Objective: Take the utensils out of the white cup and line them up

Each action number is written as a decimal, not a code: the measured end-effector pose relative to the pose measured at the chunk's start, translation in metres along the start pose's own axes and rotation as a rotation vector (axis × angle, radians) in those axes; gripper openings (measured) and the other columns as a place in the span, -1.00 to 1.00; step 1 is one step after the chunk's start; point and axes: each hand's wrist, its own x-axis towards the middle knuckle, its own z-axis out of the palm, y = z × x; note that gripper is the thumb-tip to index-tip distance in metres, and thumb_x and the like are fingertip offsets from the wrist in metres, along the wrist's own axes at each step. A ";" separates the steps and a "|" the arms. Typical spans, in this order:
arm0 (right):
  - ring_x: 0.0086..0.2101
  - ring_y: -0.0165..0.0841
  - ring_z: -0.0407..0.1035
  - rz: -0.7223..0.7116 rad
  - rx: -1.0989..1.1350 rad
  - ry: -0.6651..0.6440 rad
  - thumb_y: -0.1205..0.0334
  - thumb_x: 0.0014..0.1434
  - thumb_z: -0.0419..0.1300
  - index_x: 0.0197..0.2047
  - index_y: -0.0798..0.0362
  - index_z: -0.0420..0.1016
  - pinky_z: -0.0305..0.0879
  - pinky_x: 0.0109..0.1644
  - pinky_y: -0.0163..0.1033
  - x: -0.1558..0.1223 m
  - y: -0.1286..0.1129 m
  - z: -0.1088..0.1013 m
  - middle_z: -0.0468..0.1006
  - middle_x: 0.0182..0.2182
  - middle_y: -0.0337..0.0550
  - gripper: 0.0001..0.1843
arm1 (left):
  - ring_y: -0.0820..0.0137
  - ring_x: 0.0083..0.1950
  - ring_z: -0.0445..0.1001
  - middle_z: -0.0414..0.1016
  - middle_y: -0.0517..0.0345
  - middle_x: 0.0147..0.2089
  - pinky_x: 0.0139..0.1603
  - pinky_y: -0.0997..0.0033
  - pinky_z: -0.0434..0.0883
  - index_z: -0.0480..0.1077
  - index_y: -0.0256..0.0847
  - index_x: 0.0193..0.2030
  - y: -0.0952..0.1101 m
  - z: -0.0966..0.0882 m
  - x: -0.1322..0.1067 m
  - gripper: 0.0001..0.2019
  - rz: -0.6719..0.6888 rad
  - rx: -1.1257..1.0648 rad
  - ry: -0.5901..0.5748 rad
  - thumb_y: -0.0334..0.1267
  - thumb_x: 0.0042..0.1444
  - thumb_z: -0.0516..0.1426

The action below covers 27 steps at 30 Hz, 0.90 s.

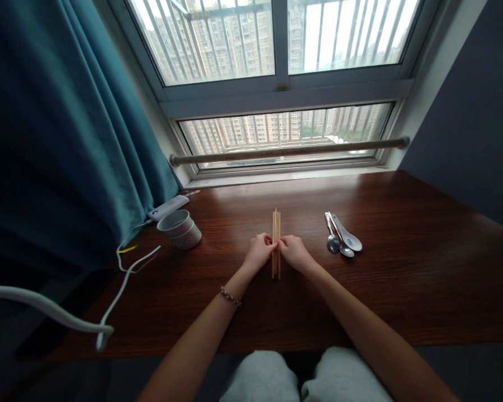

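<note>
A small bundle of pale wooden chopsticks (276,223) lies lengthwise on the dark wood table, pointing from me toward the window. My left hand (260,251) is closed on the bundle from the left, its thumb reaching over the sticks. From the right, my right hand (294,252) pinches the same bundle near its middle. The fingertips of both hands nearly meet there, and they hide part of the sticks. To the right of my hands lie two metal spoons (333,243) beside a white ceramic spoon (350,239) with a blue mark.
A grey-white perforated cup or holder (180,230) stands to the left. Behind it are a white power strip (169,207) and a white cable (123,285). A blue curtain (121,139) hangs at the left; a rail (289,151) crosses the window behind the table (402,268).
</note>
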 end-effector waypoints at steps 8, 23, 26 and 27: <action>-0.37 -0.31 0.38 0.042 -0.080 0.027 0.40 0.22 0.00 -0.40 0.19 0.52 0.09 -0.37 -0.36 -0.010 0.028 -0.029 0.51 -0.42 -0.01 -0.71 | 0.45 -0.46 0.37 0.40 0.14 -0.49 -0.50 0.53 0.21 0.32 -0.29 -0.44 0.042 0.034 -0.001 -0.87 0.058 -0.021 -0.023 -0.29 -0.09 0.19; -0.31 -0.15 0.39 0.444 -0.309 0.228 -0.07 -0.05 0.29 -0.30 0.17 0.49 0.15 -0.40 -0.28 0.006 0.140 -0.102 0.49 -0.38 0.05 -0.57 | 0.06 -0.08 0.34 0.29 -0.30 -0.11 -0.12 0.23 0.28 0.25 -0.45 -0.12 0.080 0.049 0.000 -0.40 0.011 0.360 0.049 0.11 -0.07 0.14; -0.30 -0.14 0.39 0.500 -0.315 0.264 -0.02 -0.04 0.30 -0.26 0.13 0.48 0.14 -0.42 -0.27 0.006 0.127 -0.092 0.49 -0.33 0.04 -0.60 | 0.01 -0.01 0.26 0.22 -0.37 -0.05 -0.05 0.17 0.23 0.21 -0.51 -0.07 0.092 0.061 0.001 -0.36 -0.006 0.400 0.093 0.05 -0.11 0.19; -0.30 -0.14 0.39 0.509 -0.309 0.276 0.00 -0.03 0.30 -0.26 0.13 0.48 0.14 -0.42 -0.27 0.006 0.122 -0.089 0.49 -0.33 0.03 -0.63 | 0.02 -0.01 0.25 0.21 -0.36 -0.04 -0.04 0.17 0.23 0.21 -0.51 -0.06 0.093 0.064 0.001 -0.38 -0.002 0.409 0.102 0.02 -0.10 0.19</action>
